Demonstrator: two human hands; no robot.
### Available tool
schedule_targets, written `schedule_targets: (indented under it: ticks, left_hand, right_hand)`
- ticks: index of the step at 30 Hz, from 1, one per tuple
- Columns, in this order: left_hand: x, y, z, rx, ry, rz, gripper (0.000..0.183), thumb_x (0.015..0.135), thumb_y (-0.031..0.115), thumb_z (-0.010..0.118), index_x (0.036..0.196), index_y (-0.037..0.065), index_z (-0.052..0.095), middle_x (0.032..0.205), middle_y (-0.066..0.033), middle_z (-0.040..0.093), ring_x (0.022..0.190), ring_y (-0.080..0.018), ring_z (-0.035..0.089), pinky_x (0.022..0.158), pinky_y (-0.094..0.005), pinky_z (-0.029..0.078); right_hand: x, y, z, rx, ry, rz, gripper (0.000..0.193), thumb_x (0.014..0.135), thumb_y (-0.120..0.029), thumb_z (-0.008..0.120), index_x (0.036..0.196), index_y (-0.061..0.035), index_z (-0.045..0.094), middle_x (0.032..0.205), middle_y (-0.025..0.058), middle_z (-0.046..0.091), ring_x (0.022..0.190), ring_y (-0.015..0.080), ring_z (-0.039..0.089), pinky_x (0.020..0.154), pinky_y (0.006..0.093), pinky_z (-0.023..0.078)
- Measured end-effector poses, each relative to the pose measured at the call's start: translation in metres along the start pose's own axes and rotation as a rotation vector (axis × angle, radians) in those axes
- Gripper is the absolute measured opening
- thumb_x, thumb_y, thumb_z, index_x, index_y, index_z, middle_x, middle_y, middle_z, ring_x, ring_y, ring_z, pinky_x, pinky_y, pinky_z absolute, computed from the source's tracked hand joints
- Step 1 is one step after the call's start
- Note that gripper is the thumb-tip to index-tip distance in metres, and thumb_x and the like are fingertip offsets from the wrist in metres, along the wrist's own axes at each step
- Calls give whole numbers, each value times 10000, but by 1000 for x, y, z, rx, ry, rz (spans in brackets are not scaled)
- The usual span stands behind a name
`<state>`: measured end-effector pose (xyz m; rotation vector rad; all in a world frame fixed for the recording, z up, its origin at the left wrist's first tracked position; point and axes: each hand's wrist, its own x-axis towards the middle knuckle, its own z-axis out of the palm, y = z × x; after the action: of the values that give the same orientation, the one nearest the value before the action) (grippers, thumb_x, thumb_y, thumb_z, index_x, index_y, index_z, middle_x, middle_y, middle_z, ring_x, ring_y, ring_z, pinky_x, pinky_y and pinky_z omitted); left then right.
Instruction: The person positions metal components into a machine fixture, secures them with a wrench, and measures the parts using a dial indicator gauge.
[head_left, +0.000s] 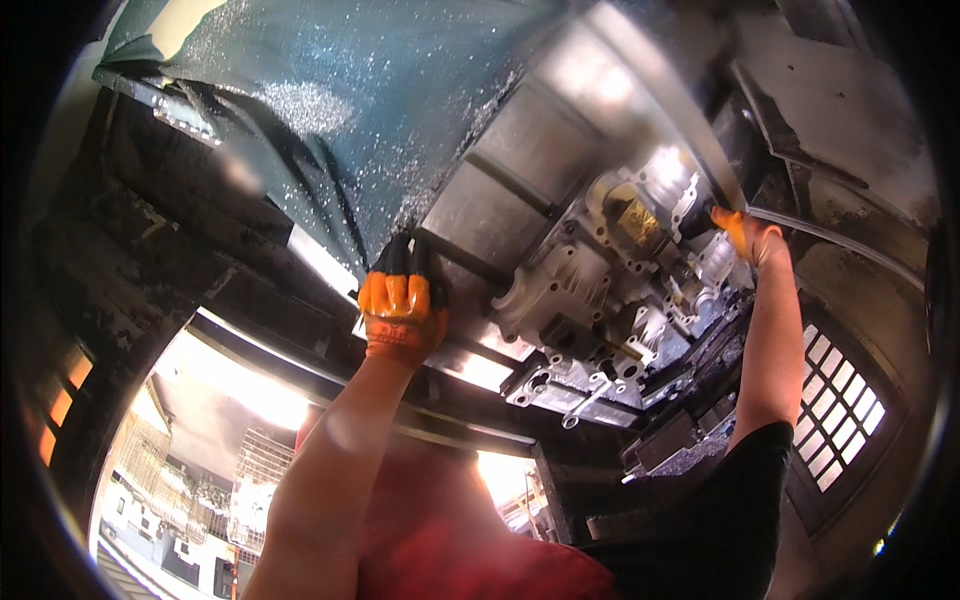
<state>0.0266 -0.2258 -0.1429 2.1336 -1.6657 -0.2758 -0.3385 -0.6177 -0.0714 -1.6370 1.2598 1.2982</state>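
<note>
My left hand (403, 305), in an orange glove with black fingertips, is closed over the edge of a grey metal panel (475, 215), its fingers curled and their tips partly hidden. On the right, my right hand (752, 236), in the same kind of glove, reaches up beside a curved metal rim (690, 115). Its fingers bend around something dark that I cannot make out. Between my hands sits a cluster of grey cast metal parts (560, 295) with bolt holes and ports. Below them, a slim metal piece with a ringed end (590, 400) stands out.
A blue-green sheet (390, 90) strewn with shiny specks spreads across the upper left. Dark, worn machine walls (840, 140) surround the space. A barred window (845, 400) is at the right. Through an opening at the lower left, wire racks (260, 480) show in a bright room.
</note>
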Motion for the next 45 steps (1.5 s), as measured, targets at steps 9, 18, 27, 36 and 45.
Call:
schedule_targets:
  ticks: [9, 18, 27, 36, 45]
  left_hand:
    - [-3, -2, -3, 15, -2, 29, 506, 746, 156, 654, 1192, -72, 582, 1256, -300, 569, 935, -437, 599, 823, -494, 494]
    - [-13, -5, 5, 25, 14, 50, 329, 680, 168, 681, 929, 14, 530, 892, -192, 526, 844, -397, 537, 747, -475, 457]
    - [-19, -2, 10, 67, 75, 106, 376, 798, 204, 646, 1113, 21, 551, 969, -208, 554, 920, -427, 549, 795, -489, 469]
    - [-33, -50, -7, -600, 251, 124, 433, 1006, 127, 521, 1393, -62, 472, 1377, -159, 522, 1227, -212, 493, 1069, -319, 362]
    - [-131, -115, -8, -1100, 408, -557, 447, 993, 9, 455, 1438, -16, 416, 1356, -79, 509, 1153, -138, 494, 980, -243, 425]
  right_hand:
    - [26, -83, -19, 780, 445, -428, 531, 938, -546, 615, 1176, -76, 683, 811, -18, 595, 681, 77, 503, 592, 242, 418]
    - [-57, -109, 62, 1126, 1144, -710, 222, 933, -245, 638, 1003, -37, 608, 937, 153, 660, 816, 212, 654, 700, 330, 502]
    - [-155, -149, 329, 1248, 1679, -497, 203, 993, -132, 607, 1114, 29, 628, 865, -43, 582, 741, 48, 514, 656, 205, 429]
    - [-145, -289, 494, 1462, 1120, -58, 323, 875, -138, 640, 1162, 8, 665, 847, 82, 703, 729, 118, 653, 704, 279, 530]
    - [-172, -302, 515, 1543, 874, -145, 310, 903, -71, 597, 1197, 18, 643, 886, 54, 684, 705, 88, 611, 592, 257, 504]
